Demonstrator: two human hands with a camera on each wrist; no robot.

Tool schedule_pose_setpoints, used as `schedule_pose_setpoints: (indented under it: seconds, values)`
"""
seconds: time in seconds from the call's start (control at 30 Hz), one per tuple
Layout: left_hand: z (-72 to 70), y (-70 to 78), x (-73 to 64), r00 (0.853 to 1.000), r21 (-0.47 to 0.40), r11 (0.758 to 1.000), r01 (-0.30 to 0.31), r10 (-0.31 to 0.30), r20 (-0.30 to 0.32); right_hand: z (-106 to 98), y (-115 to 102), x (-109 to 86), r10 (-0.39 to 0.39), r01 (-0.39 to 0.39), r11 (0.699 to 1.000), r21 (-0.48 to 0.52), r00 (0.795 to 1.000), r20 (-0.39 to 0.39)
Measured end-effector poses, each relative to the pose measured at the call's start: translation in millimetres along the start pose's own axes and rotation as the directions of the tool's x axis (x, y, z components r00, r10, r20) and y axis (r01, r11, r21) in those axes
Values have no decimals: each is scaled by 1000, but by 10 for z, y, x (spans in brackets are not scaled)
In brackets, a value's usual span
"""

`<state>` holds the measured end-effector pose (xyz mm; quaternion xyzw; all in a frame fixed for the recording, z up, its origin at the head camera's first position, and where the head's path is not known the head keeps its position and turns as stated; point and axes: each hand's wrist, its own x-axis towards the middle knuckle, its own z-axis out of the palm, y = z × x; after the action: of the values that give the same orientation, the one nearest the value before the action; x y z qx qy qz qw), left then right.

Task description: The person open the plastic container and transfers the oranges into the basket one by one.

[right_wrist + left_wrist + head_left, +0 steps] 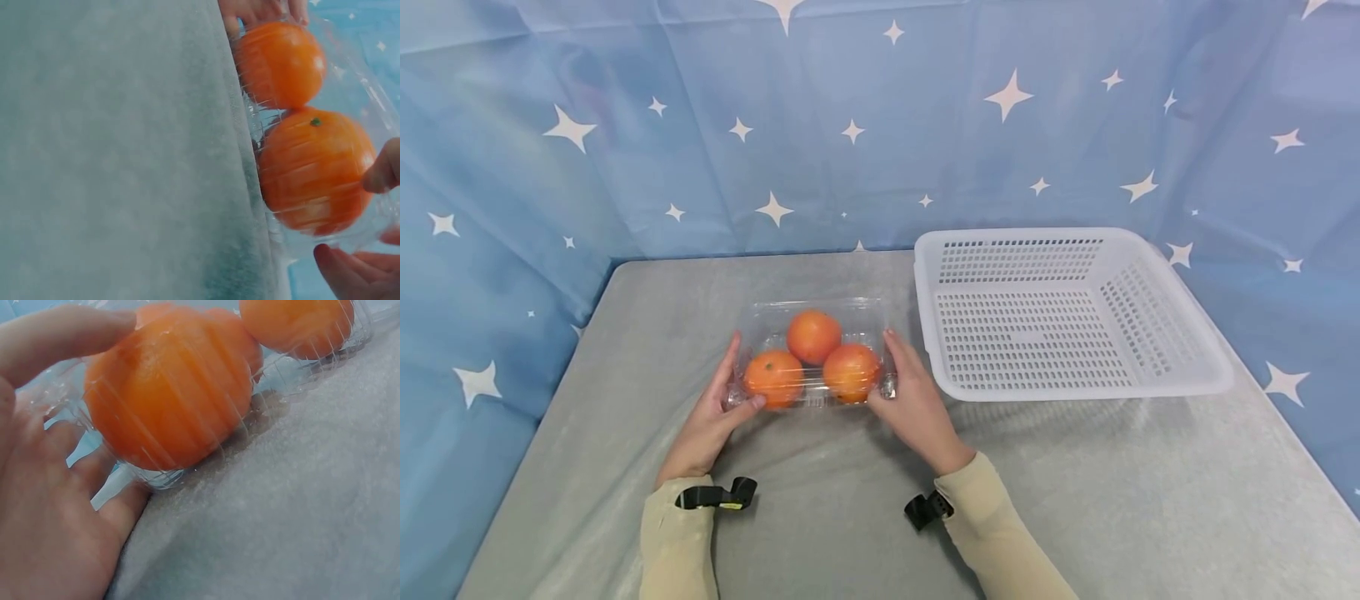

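Observation:
A clear plastic container [814, 401] with three oranges in it is between the two hands on the grey table, left of the basket. My left hand [703, 425] grips its left end, thumb at the front near the left orange [773, 379] and the other fingers along the side. On the opposite end, my right hand [917, 408] holds the container, its thumb by the right orange [852, 372]. Behind these two sits another orange [814, 336]. In the right wrist view, an orange [319, 172] with a green stem spot shows through the plastic. Whether a lid covers the container, I cannot tell.
A white perforated plastic basket [1075, 392] stands at the back right of the table [820, 517], near the right hand. Blue cloth [850, 167] with white stars hangs along the back and sides. Each wrist wears a black strapped device [718, 495].

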<state>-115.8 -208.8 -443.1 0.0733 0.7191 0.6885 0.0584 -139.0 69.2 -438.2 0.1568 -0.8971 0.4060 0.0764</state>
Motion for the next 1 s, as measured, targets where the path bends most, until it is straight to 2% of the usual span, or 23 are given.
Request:
schedule_pose_setpoints:
  seconds: [0.07, 0.17, 0.4, 0.53, 0.67, 0.83, 1.0]
  values:
    - [3, -2, 3, 1000, -3, 1000, 3, -3, -3, 7, 42, 10, 25, -26, 996, 82, 1000, 17]
    - [17, 28, -6, 1000, 4, 1000, 13, -13, -16, 22, 110, 21, 41, -51, 976, 214, 998, 51]
    - [56, 91, -21, 999, 5, 1000, 1, -1, -54, -72, 31, -6, 47, -93, 869, 486, 993, 107]
    - [30, 46, -9, 996, -1, 1000, -18, 18, -83, -104, -3, -20, 96, -173, 817, 550, 982, 165]
    - [-8, -36, 10, 994, 3, 1000, -29, 29, -107, -107, 10, -29, 124, -204, 776, 598, 977, 172]
    - [-21, -106, 17, 993, 19, 1000, -8, 10, -117, -105, 29, -53, 120, -184, 768, 613, 982, 144]
    - [2, -93, 18, 989, 8, 1000, 8, -6, -151, -94, 60, -61, 100, -157, 767, 623, 987, 127]
